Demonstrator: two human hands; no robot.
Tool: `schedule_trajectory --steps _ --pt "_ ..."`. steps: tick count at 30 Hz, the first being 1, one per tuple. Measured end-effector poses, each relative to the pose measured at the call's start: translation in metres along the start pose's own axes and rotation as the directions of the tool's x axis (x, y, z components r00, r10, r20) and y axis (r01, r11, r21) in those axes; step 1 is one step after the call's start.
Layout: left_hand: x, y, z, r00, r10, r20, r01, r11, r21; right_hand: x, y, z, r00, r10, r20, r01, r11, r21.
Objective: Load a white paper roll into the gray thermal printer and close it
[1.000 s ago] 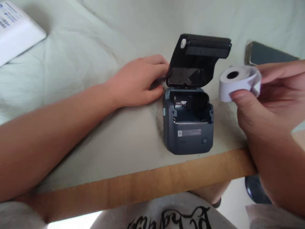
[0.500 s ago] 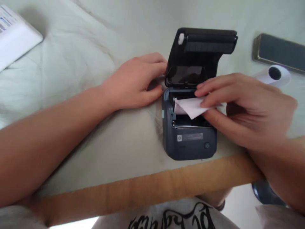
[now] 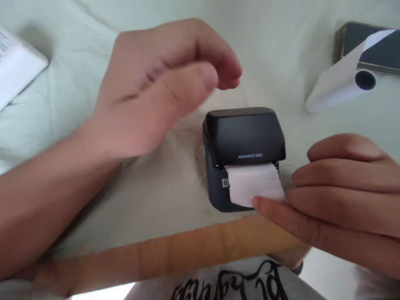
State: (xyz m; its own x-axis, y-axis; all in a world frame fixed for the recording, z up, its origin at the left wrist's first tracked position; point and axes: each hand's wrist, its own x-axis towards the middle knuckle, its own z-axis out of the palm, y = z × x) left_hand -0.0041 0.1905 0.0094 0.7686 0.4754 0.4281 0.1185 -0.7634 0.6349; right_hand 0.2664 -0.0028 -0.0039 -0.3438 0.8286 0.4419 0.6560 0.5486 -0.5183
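A small dark label printer (image 3: 245, 135) sits near the table's front edge, its lid down. From its front slot hangs a strip of white label paper (image 3: 254, 183), draping over the front face. My right hand (image 3: 340, 196) has the strip's lower right corner at its fingers; one fingertip lies on top of the paper, and the others are folded beside it. My left hand (image 3: 162, 83) is in the air up and left of the printer, blurred, with fingers curved and thumb apart. It touches nothing.
At the right, a white paper roll (image 3: 337, 83) with a dark core lies against a dark flat case (image 3: 350, 35). A white box (image 3: 21, 66) is at the far left. Pale cloth (image 3: 150, 200) covers the table, with a wooden edge (image 3: 156, 258) in front.
The printer's lid has swung down from upright to shut. The paper now comes out at the front. My left hand has lifted off the table; my right hand has drawn nearer the front.
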Motion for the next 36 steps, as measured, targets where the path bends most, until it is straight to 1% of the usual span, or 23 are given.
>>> schedule_trajectory --steps 1,2,3,5,7,8,9,12,13,14,16,18,20,23,25,27,29,31,34,35,36 --pt "-0.002 0.001 0.000 1.000 0.017 0.010 -0.017 0.999 -0.032 0.003 0.001 0.001 0.999 0.038 0.017 -0.038 0.999 0.003" --pt "-0.003 0.003 0.001 0.999 0.016 0.035 -0.012 0.995 -0.104 0.008 0.003 0.003 0.996 0.082 0.040 -0.083 0.997 0.007" --pt "-0.004 0.003 0.002 0.996 0.010 0.086 0.003 0.989 -0.145 0.013 0.005 0.004 0.992 0.118 0.052 -0.119 0.993 0.020" --pt "-0.006 0.004 0.006 0.981 -0.015 0.193 0.043 0.989 -0.139 0.024 0.010 0.005 0.984 0.168 0.056 -0.171 0.983 0.058" --pt "-0.008 0.003 0.012 0.961 -0.072 0.267 0.100 0.990 -0.096 0.033 0.014 0.005 0.977 0.209 0.048 -0.213 0.973 0.092" --pt "-0.010 0.002 0.015 0.957 -0.091 0.276 0.121 0.988 -0.097 0.035 0.015 0.004 0.972 0.230 0.045 -0.234 0.967 0.106" --pt "-0.011 0.000 0.018 0.958 -0.113 0.264 0.147 0.983 -0.113 0.037 0.017 0.003 0.967 0.251 0.044 -0.254 0.960 0.118" --pt "-0.015 -0.002 0.024 0.974 -0.159 0.160 0.188 0.964 -0.187 0.040 0.022 0.000 0.953 0.299 0.059 -0.304 0.939 0.159" --pt "-0.016 -0.002 0.025 0.977 -0.164 0.138 0.189 0.963 -0.194 0.041 0.023 -0.002 0.953 0.296 0.061 -0.303 0.936 0.180" --pt "-0.015 -0.001 0.024 0.978 -0.157 0.139 0.182 0.965 -0.189 0.042 0.024 -0.003 0.958 0.282 0.061 -0.288 0.936 0.201" --pt "-0.014 0.004 0.019 0.965 -0.156 0.213 0.191 0.969 -0.156 0.046 0.024 -0.004 0.973 0.220 0.068 -0.230 0.945 0.232" --pt "-0.011 0.011 0.014 0.939 -0.191 0.287 0.234 0.965 -0.121 0.050 0.023 -0.004 0.986 0.154 0.066 -0.165 0.956 0.243" --pt "-0.007 0.017 0.010 0.925 -0.227 0.304 0.273 0.955 -0.116 0.054 0.020 -0.004 0.989 0.132 0.067 -0.143 0.965 0.221" --pt "-0.005 0.020 0.010 0.926 -0.233 0.296 0.292 0.941 -0.172 0.056 0.019 -0.002 0.990 0.122 0.070 -0.134 0.971 0.197" --pt "-0.005 0.019 0.012 0.924 -0.251 0.289 0.317 0.925 -0.208 0.055 0.021 -0.002 0.994 0.093 0.058 -0.103 0.970 0.219" --pt "-0.006 0.017 0.013 0.919 -0.281 0.278 0.340 0.919 -0.197 0.054 0.024 -0.001 0.996 0.070 0.052 -0.080 0.967 0.242" --pt "-0.009 0.018 0.012 0.925 -0.297 0.237 0.331 0.936 -0.122 0.053 0.027 -0.001 0.995 0.078 0.060 -0.090 0.965 0.248" --pt "-0.016 0.023 0.010 0.949 -0.279 0.146 0.283 0.959 -0.005 0.051 0.030 0.000 0.992 0.110 0.066 -0.123 0.962 0.246" --pt "-0.036 0.042 0.015 0.983 -0.182 -0.008 0.181 0.970 0.163 0.048 0.033 0.001 0.982 0.170 0.080 -0.185 0.953 0.242" --pt "-0.045 0.049 0.019 0.988 -0.146 -0.042 0.151 0.967 0.203 0.047 0.034 0.002 0.980 0.180 0.081 -0.195 0.951 0.238" --pt "-0.056 0.057 0.026 0.988 -0.140 -0.063 0.151 0.960 0.235 0.046 0.035 0.002 0.980 0.181 0.079 -0.195 0.952 0.236"
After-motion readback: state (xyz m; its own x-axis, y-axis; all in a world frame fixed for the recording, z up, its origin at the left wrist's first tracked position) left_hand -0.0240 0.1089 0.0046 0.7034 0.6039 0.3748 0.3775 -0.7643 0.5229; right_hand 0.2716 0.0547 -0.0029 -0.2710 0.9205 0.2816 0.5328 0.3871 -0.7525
